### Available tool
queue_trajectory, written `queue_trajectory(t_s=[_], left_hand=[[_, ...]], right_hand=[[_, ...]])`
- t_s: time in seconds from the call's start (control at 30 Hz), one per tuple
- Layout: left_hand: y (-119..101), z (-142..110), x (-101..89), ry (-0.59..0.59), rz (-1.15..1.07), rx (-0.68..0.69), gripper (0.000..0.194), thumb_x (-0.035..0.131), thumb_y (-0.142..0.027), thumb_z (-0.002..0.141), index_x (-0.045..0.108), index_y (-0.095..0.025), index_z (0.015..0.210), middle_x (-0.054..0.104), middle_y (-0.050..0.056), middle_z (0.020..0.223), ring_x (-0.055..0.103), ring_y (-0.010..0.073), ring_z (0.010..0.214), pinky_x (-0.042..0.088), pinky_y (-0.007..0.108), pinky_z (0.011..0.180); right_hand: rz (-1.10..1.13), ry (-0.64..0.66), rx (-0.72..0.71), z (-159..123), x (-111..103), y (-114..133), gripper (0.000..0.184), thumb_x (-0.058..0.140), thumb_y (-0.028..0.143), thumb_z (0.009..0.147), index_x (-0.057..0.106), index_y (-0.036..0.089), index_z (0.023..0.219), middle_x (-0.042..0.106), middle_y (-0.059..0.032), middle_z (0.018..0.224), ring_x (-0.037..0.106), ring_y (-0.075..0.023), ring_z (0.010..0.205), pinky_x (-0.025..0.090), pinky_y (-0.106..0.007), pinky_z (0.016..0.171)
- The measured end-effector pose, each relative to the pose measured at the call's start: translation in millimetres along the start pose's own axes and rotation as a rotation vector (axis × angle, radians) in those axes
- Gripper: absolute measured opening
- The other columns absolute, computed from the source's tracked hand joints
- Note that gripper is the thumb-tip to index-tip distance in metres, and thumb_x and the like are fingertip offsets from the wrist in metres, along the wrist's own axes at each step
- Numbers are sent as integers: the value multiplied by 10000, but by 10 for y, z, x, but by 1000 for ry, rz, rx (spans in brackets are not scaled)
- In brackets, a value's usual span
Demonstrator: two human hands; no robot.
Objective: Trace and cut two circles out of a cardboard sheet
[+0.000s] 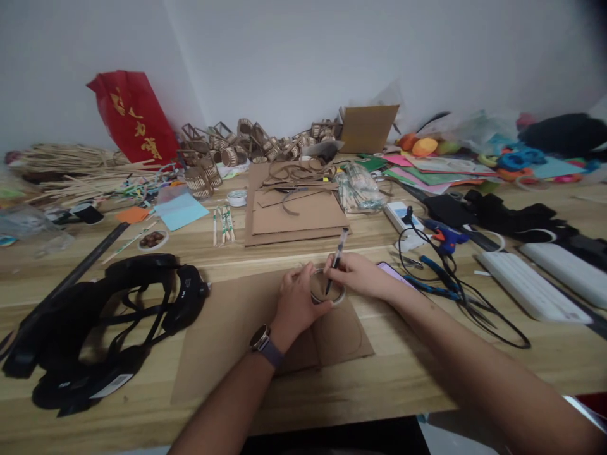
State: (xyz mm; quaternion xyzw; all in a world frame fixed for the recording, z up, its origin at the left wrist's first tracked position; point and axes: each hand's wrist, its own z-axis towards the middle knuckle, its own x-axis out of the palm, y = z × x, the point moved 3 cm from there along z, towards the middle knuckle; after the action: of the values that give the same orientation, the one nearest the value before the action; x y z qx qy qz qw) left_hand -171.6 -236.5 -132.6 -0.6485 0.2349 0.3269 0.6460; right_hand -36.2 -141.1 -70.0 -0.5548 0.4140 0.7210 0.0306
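Note:
My left hand (298, 300), with a watch on its wrist, curls its fingers and thumb around a round, pale-rimmed ring (342, 298). The ring lies flat on a piece of brown cardboard (222, 328). In my right hand (346, 273) is a pen (340, 248), tilted, its tip down inside the ring near the cardboard. A faint curved line shows on the cardboard just below the ring. The cardboard has a fold or seam near its right part, and my left hand and forearm hide some of it.
Black strap headgear (99, 322) lies to the left. On the right are a phone (397, 275), blue-handled pliers (439, 278), a glue gun (446, 237), a looping black cable and white power strips (531, 287). Stacked cardboard (298, 218) and small woven stick models (237, 148) stand behind.

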Motion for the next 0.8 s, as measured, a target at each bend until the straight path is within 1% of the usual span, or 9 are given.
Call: queue_trajectory(t_s=[0.1, 0.23, 0.33, 0.4, 0.47, 0.53, 0.6, 0.7, 0.8], left_hand=[[10, -2, 8, -4, -3, 4, 925, 853, -328, 731, 419, -231, 1542, 596, 98, 1510, 452, 350, 1404, 371, 481, 1198], [-6, -3, 1, 4, -8, 1, 911, 848, -318, 740, 422, -213, 1538, 606, 103, 1503, 452, 358, 1397, 373, 489, 1193], [-32, -3, -16, 9, -1, -6, 904, 844, -319, 747, 423, -206, 1539, 614, 106, 1493, 463, 367, 1383, 388, 503, 1175], [-45, -4, -28, 7, 6, -8, 896, 849, -315, 743, 437, -203, 1529, 617, 102, 1490, 473, 365, 1370, 387, 496, 1174], [-53, -4, -35, 6, 7, -4, 865, 854, -312, 738, 466, -208, 1505, 607, 94, 1502, 480, 357, 1358, 389, 478, 1174], [-57, -5, -37, 5, 6, 1, 829, 857, -317, 736, 495, -221, 1476, 592, 88, 1517, 474, 350, 1364, 394, 462, 1171], [-56, -6, -36, 3, 13, -5, 835, 856, -328, 738, 489, -216, 1479, 593, 98, 1516, 460, 349, 1380, 391, 459, 1176], [-50, -4, -28, 5, 26, -18, 899, 856, -342, 736, 443, -181, 1518, 605, 116, 1502, 449, 352, 1391, 382, 460, 1186], [-43, -2, -19, 7, 34, -19, 913, 851, -341, 737, 432, -157, 1527, 594, 121, 1516, 443, 354, 1395, 365, 464, 1197]], right_hand=[[-5, 62, -1, 19, 87, -10, 218, 553, 199, 923, 691, 220, 755, 740, 0, 700, 672, -196, 657, 487, -250, 611], [-74, 117, 11, 90, 47, -82, 211, 608, 158, 882, 666, 223, 689, 741, -19, 678, 672, -210, 661, 461, -256, 612], [-136, 92, 26, 158, -19, -103, 169, 634, 157, 874, 670, 207, 717, 758, -78, 725, 685, -245, 692, 437, -286, 634], [-138, 63, 12, 187, -29, -76, 123, 634, 165, 886, 688, 192, 778, 774, -115, 793, 706, -273, 762, 444, -309, 695], [-92, 42, -29, 185, -3, -38, 102, 627, 190, 907, 701, 193, 837, 785, -116, 865, 717, -281, 848, 457, -319, 771], [-6, 15, -66, 151, 39, -37, 127, 588, 237, 946, 699, 209, 892, 787, -91, 931, 716, -260, 900, 471, -310, 812], [90, -33, -67, 96, 76, -99, 178, 525, 294, 979, 676, 217, 926, 770, -70, 932, 704, -235, 860, 487, -300, 775], [214, -93, -28, 13, 124, -253, 216, 489, 377, 972, 625, 217, 920, 705, -36, 789, 648, -215, 698, 482, -296, 648], [314, -60, -31, -31, 198, -335, 218, 534, 419, 933, 610, 221, 884, 665, -1, 695, 617, -192, 615, 476, -280, 583]])
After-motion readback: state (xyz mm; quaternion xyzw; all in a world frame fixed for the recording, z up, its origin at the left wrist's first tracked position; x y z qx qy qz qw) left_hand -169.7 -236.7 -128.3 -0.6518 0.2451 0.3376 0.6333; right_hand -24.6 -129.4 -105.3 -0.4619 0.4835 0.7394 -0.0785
